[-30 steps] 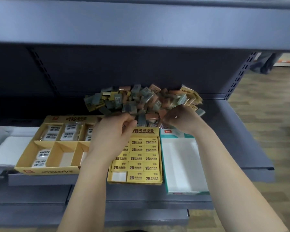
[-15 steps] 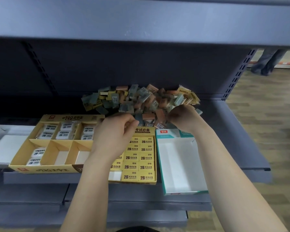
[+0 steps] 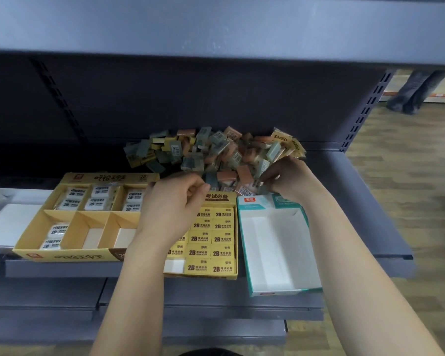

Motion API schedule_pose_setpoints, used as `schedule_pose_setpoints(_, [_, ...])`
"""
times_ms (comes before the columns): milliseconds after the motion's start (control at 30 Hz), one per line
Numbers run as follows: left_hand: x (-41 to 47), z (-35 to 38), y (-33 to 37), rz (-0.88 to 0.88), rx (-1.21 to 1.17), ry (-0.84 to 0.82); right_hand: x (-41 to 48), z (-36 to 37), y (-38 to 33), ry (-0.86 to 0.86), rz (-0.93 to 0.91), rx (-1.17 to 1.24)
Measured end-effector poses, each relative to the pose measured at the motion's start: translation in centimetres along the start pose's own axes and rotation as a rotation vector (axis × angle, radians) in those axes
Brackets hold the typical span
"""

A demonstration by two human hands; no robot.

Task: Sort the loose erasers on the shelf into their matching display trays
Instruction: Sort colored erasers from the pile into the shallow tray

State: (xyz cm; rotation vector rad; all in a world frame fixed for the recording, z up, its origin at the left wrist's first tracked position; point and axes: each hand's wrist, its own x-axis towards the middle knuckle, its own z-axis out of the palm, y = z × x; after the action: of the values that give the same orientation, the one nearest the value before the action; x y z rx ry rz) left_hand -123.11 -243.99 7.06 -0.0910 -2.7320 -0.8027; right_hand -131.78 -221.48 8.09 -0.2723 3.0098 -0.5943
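Picking from loose erasers (image 3: 216, 150) heaped at shelf (image 3: 370, 201) rear, behind display trays (image 3: 221, 196): right hand (image 3: 290, 178) pinching an eraser (image 3: 258, 184) at pile's edge, left hand (image 3: 175, 209) curled, contents untellable. Next, likely: matching wrapper to tray.

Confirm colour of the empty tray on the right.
Empty tray: white inside, teal outer walls, best seen in head view.

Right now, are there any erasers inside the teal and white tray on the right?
No, the teal and white tray shows only its bare white floor.
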Motion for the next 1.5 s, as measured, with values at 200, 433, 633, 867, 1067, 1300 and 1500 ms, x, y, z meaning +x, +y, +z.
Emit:
schedule_pose_setpoints(200, [-0.2, 0.1, -0.2, -0.007, -0.034, 0.008, -0.6, -0.5, 0.2, 0.075, -0.004, 0.081])
schedule_pose_setpoints(433, [1.6, 0.8, 1.4, 0.024, -0.037, -0.041, -1.7, -1.2, 1.3, 0.195, -0.008, 0.154])
schedule_pose_setpoints(633, [5.2, 3.1, 4.3, 0.060, -0.008, -0.113, -3.1, -1.4, 2.6, 0.255, 0.038, 0.255])
schedule_pose_setpoints(867, [8.7, 6.8, 6.7, 0.087, 0.110, -0.134, -4.9, -1.2, 3.8, 0.274, 0.084, 0.367])
schedule_pose_setpoints(1067, [10.4, 9.0, 7.8, 0.041, 0.243, -0.144, -5.6, -1.1, 4.6, 0.271, 0.119, 0.404])
schedule_pose_setpoints(1300, [10.8, 9.2, 7.8, -0.007, 0.136, -0.161, -5.5, -1.3, 5.5, 0.237, 0.112, 0.441])
schedule_pose_setpoints(1500, [9.3, 6.4, 7.1, 0.003, -0.031, -0.206, -5.7, -1.3, 4.5, 0.090, 0.074, 0.821])
